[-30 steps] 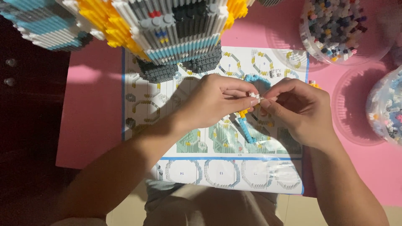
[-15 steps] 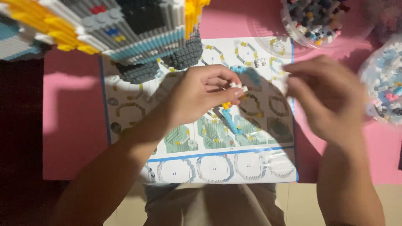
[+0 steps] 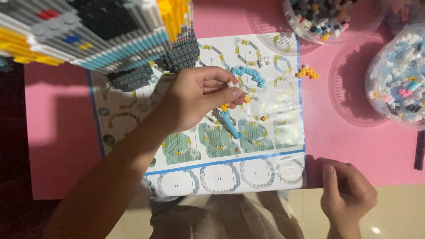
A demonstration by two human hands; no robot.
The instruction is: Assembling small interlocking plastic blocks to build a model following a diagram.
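Open lanes lie near and at centre-right; the far edge is crowded.

The large multicoloured block model (image 3: 102, 35) walls off the far left, overhanging the paper instruction sheet (image 3: 265, 146). Clear plastic tubs of small bricks, one at the far side (image 3: 327, 17) and one at the right edge (image 3: 398, 75), close the far right. The left hand (image 3: 199, 99) hovers mid-sheet; a loose yellow brick cluster (image 3: 307, 72) lies beside the sheet (small, easily knocked). Bare pink tabletop (image 3: 354, 146) runs between sheet and tubs, down to the right hand (image 3: 347, 194).
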